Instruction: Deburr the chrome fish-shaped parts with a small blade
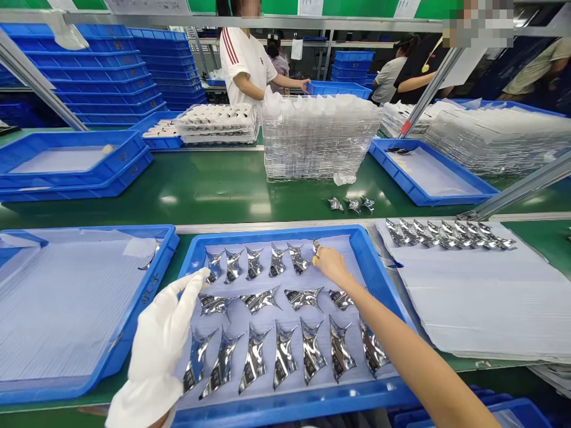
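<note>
A blue tray [272, 410] lined with pale sheeting lies in front of me, holding rows of shiny, curved chrome-like pieces with pointed corners. My left hand [163, 333], in a white glove, reaches over the tray's left side. Its thumb and fingers pinch the lower corner of the leftmost chrome piece [215, 264] in the back row. My bare right hand [331, 264] is at the right end of that row, a yellow band on one finger. Its closed fingers hold a small chrome piece [316, 245], mostly hidden. My right forearm covers part of the middle and front rows.
Left stands another lined blue tray [147, 309]. On the right, white sheets [491, 297] carry a row of chrome pieces [446, 233]. Three small pieces [353, 205] lie on the green bench behind, near stacked clear trays [321, 139]. A co-worker [245, 65] stands across. Metal posts [430, 92] rise at both sides.
</note>
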`<state>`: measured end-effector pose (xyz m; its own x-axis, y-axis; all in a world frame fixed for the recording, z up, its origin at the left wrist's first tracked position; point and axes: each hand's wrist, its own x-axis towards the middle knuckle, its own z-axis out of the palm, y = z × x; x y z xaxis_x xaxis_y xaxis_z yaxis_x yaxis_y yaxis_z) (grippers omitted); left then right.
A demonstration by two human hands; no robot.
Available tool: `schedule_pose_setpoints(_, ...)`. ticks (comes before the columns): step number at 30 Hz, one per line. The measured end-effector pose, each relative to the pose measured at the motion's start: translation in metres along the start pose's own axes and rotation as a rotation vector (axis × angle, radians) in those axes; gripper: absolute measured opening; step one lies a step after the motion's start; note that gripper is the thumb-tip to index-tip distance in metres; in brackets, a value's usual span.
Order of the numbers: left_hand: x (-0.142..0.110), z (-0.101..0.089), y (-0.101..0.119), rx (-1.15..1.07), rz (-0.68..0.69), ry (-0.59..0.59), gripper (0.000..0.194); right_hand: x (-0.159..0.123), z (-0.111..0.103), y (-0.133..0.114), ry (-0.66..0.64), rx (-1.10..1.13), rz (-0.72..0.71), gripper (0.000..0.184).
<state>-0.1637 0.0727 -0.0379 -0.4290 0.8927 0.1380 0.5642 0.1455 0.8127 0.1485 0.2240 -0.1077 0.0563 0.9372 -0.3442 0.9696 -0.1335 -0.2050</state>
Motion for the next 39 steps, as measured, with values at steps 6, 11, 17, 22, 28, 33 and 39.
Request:
schedule_pose_setpoints(6, 0.032, -0.007, -0.033, 0.391, 0.062, -0.145, 0.047, -0.015, -0.003, 0.002, 0.021, 0.004, -0.052, 0.023)
schedule_pose_setpoints(11, 0.050, 0.014, -0.056, 0.598, 0.073, -0.446, 0.022, -0.048, -0.006, 0.019, 0.019, 0.090, -0.182, 0.021)
schedule_pose_setpoints(17, 0.030, 0.063, -0.062, 0.798, 0.074, -0.616, 0.024, -0.088, 0.003, 0.025, 0.000, 0.234, -0.267, 0.019)
schedule_pose_setpoints(22, 0.025, 0.072, -0.058, 0.842, -0.017, -0.541, 0.023, -0.110, 0.013, 0.019, -0.023, 0.327, -0.327, 0.019)
schedule_pose_setpoints(28, 0.012, 0.014, -0.008, 0.559, -0.050, -0.475, 0.033, -0.141, 0.025, 0.004, 0.030, 0.618, -0.522, 0.026)
schedule_pose_setpoints(33, -0.030, 0.007, 0.036, -0.457, -0.175, -0.707, 0.032, -0.166, 0.016, -0.011, 0.107, 0.865, -0.760, 0.027)
schedule_pose_setpoints(39, -0.060, 0.041, 0.049, -0.722, -0.275, -0.676, 0.026, -0.188, 0.005, -0.005, -0.381, 1.186, -0.696, 0.033)
